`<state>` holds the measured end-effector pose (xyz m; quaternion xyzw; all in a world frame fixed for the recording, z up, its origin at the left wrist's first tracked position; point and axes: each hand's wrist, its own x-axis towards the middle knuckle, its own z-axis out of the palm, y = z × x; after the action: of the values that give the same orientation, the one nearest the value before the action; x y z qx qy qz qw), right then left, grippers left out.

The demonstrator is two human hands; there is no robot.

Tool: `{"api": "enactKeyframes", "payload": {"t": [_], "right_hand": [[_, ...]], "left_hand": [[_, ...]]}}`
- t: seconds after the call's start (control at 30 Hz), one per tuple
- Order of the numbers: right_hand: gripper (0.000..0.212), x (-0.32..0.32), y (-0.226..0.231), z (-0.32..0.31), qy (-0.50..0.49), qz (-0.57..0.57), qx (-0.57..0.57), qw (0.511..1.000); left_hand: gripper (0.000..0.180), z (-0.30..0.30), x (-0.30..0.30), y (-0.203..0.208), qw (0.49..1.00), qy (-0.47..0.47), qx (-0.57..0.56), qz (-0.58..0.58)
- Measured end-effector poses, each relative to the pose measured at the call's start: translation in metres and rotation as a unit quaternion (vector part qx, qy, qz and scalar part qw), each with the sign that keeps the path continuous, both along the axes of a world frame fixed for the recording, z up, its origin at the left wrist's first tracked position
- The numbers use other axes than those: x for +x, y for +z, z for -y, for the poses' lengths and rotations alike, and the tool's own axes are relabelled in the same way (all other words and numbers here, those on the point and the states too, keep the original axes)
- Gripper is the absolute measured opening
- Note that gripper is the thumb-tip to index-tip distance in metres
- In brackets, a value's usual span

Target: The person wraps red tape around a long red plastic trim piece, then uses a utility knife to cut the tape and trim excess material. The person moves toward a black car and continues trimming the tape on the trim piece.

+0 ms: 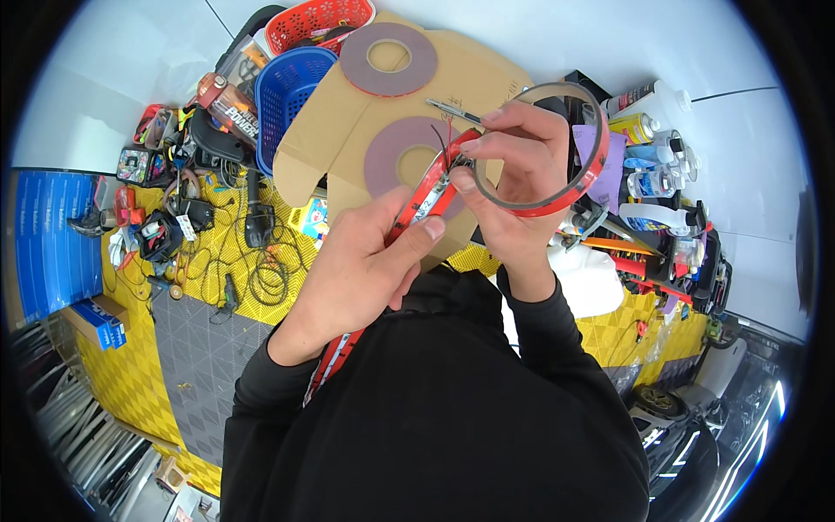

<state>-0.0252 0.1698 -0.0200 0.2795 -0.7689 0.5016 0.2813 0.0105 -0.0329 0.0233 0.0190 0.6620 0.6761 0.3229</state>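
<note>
My left hand (361,261) is closed around a long flat strip (418,202) with red edges and a pale printed face, its thumb pressed on top. Below that hand the strip's tail runs down past my sleeve. Thin dark wires stick out near its upper end. My right hand (522,161) pinches at that same end with thumb and fingertips. Around the right fingers hangs a narrow roll of red-backed tape (598,165), a large hoop. Whether a piece of tape lies between the right fingertips is hard to make out.
Beneath my hands lies brown cardboard (483,65) with two wide flat tape rolls (352,61) and a slim silver-and-black pen-like tool (450,110). Blue (270,104) and red baskets (283,30) stand behind left. Bottles (652,183) crowd the right; cables (274,274) lie on yellow flooring.
</note>
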Motion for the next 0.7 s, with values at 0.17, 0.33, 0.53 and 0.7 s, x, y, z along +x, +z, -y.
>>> {"api": "enactKeyframes", "payload": {"t": [0.17,0.33,0.53,0.7], "right_hand": [[0.039,-0.002,0.002,0.004,0.018,-0.003,-0.032,0.999],[0.041,-0.005,0.012,0.007,-0.045,-0.011,-0.029,0.999],[0.043,-0.01,0.016,0.006,-0.044,-0.049,0.0,0.998],[0.041,-0.008,0.027,0.004,-0.039,-0.04,0.051,0.997]], "left_hand": [[0.029,0.002,0.002,0.0,1.0,0.005,0.003,-0.005],[0.028,0.003,0.002,0.0,1.0,0.006,0.002,-0.001],[0.03,0.003,0.002,0.004,1.0,0.008,0.008,-0.005],[0.029,0.003,0.004,0.005,1.0,0.008,0.007,-0.01]]}}
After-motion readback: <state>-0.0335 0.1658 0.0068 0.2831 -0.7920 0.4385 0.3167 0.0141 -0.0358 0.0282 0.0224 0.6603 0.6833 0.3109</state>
